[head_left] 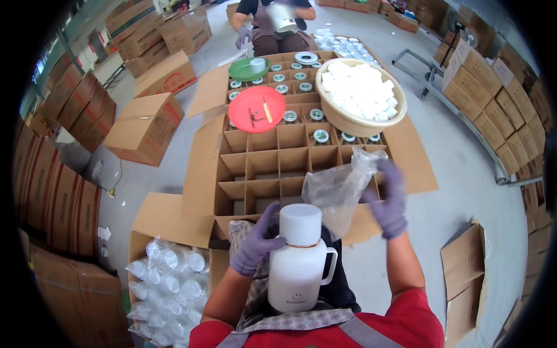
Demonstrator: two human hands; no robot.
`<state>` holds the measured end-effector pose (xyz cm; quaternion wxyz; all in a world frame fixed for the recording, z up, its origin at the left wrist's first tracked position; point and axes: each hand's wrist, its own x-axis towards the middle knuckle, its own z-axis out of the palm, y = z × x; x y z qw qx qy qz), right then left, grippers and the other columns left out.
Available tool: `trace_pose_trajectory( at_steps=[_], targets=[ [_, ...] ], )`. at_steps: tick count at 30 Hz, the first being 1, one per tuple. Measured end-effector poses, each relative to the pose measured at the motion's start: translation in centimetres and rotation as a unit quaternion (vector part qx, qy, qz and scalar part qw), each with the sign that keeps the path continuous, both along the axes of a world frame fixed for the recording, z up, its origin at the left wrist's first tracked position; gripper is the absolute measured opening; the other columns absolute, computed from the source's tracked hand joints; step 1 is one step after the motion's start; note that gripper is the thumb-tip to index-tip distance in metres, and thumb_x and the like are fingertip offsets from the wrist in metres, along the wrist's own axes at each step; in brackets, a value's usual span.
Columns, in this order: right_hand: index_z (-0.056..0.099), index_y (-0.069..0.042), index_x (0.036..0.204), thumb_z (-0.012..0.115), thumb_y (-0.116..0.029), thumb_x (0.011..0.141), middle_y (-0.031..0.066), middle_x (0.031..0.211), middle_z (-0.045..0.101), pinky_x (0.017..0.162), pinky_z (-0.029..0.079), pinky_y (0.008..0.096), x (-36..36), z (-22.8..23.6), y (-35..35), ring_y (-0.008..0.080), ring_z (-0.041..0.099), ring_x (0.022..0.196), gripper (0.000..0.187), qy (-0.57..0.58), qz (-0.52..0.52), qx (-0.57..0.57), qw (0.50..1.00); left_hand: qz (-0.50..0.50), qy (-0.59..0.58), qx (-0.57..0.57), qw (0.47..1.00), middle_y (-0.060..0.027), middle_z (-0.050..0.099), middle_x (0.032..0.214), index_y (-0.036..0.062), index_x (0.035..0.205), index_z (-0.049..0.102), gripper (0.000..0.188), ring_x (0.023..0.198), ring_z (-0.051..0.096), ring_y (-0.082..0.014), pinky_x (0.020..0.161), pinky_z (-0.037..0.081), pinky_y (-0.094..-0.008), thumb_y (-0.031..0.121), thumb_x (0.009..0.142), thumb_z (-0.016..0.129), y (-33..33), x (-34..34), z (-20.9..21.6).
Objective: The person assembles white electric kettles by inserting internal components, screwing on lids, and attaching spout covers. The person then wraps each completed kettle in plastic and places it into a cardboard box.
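A white thermos jug [295,275] with a side handle and a pale cup-like lid [300,225] stands upright in front of my body. My left hand [255,246], in a purple glove, grips it at the shoulder, just below the lid. My right hand [390,203], gloved alike, is raised to the right of the jug and blurred by motion. Its fingers hold the upper edge of a clear plastic bag [339,191], which hangs crumpled over the near side of the divided carton [261,174]. Part of the left fingers is hidden behind the lid.
Several jugs' tops show in the carton's far cells. On it rest a red plate [257,110] with small tools, a green plate [248,68] and a beige basin [362,124] of white pieces. Bagged items fill a box [168,290] at left. A co-worker [272,29] sits opposite.
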<state>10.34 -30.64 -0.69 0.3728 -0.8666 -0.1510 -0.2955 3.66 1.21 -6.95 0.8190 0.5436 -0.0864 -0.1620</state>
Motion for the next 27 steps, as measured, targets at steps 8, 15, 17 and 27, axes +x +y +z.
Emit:
trace_pose_trajectory(
  at_steps=[8,15,17,27],
  targets=[
    [0.062,0.001,0.123,0.061,-0.013,0.091,0.011,0.115,0.067,0.095,0.048,0.0313,-0.6,-0.3,6.5,0.0151,0.062,0.106,0.035,0.323,0.312,0.369,0.814,-0.023,-0.046,0.017,0.999,-0.0187,0.041,0.147,0.0067,0.156,0.011,0.102,0.136,0.04,-0.0299,0.114,0.029,-0.0409,0.004,0.073,0.07,-1.3,-4.0,1.3],
    [0.059,0.0,0.126,0.066,-0.018,0.089,0.0118,0.12,0.064,0.097,0.048,0.0346,-1.1,-3.9,6.6,0.0188,0.06,0.111,0.041,0.216,0.328,0.142,0.909,-0.046,-0.027,0.073,0.996,-0.0144,0.036,0.15,0.0055,0.156,0.01,0.09,0.136,0.038,-0.0232,0.114,0.027,-0.036,0.008,0.084,0.065,-2.7,-3.9,4.2],
    [0.052,-0.001,0.134,0.071,-0.02,0.086,0.0126,0.133,0.056,0.101,0.045,0.0364,-4.6,-6.0,7.5,0.0207,0.054,0.12,0.055,0.284,0.353,0.232,0.86,-0.041,-0.022,0.102,0.994,-0.0143,0.036,0.15,0.0058,0.156,0.01,0.089,0.136,0.038,-0.0223,0.113,0.028,-0.0346,0.008,0.085,0.063,-2.3,-3.8,3.1],
    [0.05,-0.014,0.138,0.081,-0.025,0.07,0.0248,0.145,0.04,0.101,0.043,0.0468,4.3,-7.8,-1.1,0.0429,0.05,0.122,0.076,-0.146,-0.018,-0.039,0.988,-0.068,-0.015,0.161,0.984,-0.0124,0.056,0.13,0.0042,0.155,0.012,0.095,0.12,0.053,-0.0196,0.106,0.038,-0.0327,0.014,0.083,0.073,-1.6,-2.1,3.0]
  ],
)
